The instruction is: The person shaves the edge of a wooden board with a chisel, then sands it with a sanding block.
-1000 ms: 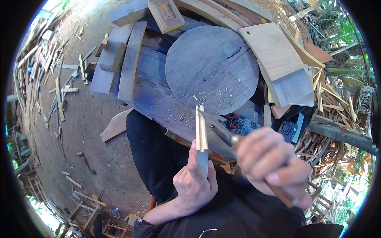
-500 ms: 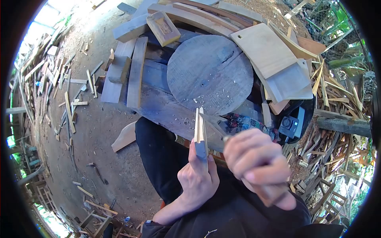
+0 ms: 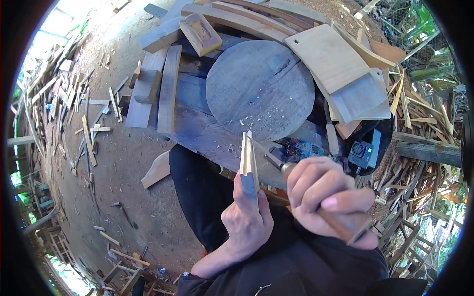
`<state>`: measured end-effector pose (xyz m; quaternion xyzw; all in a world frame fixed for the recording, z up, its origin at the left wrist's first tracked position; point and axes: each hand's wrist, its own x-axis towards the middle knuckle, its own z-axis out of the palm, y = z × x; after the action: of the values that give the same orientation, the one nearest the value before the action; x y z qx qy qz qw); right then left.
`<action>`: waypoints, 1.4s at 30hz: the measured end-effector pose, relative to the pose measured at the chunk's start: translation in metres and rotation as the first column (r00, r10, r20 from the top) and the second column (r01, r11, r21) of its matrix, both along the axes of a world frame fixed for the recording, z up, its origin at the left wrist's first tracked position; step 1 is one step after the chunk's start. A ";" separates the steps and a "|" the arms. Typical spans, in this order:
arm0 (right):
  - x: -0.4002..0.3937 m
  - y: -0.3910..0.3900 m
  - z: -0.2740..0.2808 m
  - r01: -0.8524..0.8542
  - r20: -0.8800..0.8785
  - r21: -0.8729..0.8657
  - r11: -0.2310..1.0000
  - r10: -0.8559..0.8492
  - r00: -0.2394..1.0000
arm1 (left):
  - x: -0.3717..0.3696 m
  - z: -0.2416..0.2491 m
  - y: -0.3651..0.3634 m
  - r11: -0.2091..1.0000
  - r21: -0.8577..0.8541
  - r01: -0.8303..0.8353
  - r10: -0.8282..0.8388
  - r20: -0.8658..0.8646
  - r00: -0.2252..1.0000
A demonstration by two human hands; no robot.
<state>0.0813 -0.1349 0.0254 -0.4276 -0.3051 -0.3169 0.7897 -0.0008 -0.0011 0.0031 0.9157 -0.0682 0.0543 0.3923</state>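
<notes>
My left hand (image 3: 247,222) grips the lower end of a narrow wooden piece (image 3: 248,163), which stands on edge with a groove along its top. My right hand (image 3: 328,200) is wrapped round the wooden handle of a chisel-like tool (image 3: 274,159). Its thin metal blade points up and left, with the tip beside the far end of the piece. Just beyond lies a round wooden board (image 3: 259,89) with small shavings on it.
A pale cutting board (image 3: 328,59), a hollowed wooden block (image 3: 201,33) and curved planks (image 3: 237,22) lie around the round board. A small fan-like device (image 3: 360,154) sits at the right. Wood scraps (image 3: 89,140) litter the ground at left.
My right hand has moved slightly right and down with the tool, whose blade now shows more clearly. My left hand and the wooden piece have hardly moved.
</notes>
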 end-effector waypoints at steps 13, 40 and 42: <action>0.018 0.025 -0.033 0.282 0.019 0.119 0.952 -0.286 0.958 | 0.002 -0.001 -0.004 0.999 -0.038 0.025 -0.024 0.031 0.999; 0.000 0.028 -0.016 0.222 0.076 -0.029 0.975 -0.219 0.973 | -0.001 -0.003 0.003 1.000 0.002 0.025 -0.025 0.004 1.000; 0.022 0.032 -0.033 0.276 -0.027 -0.165 0.947 -0.284 0.958 | 0.000 -0.004 0.003 0.999 -0.026 0.039 -0.039 0.028 0.999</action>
<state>0.1028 -0.1030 -0.0071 -0.5362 -0.2455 -0.3893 0.7075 -0.0003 0.0019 -0.0009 0.9080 -0.0908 0.0601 0.4045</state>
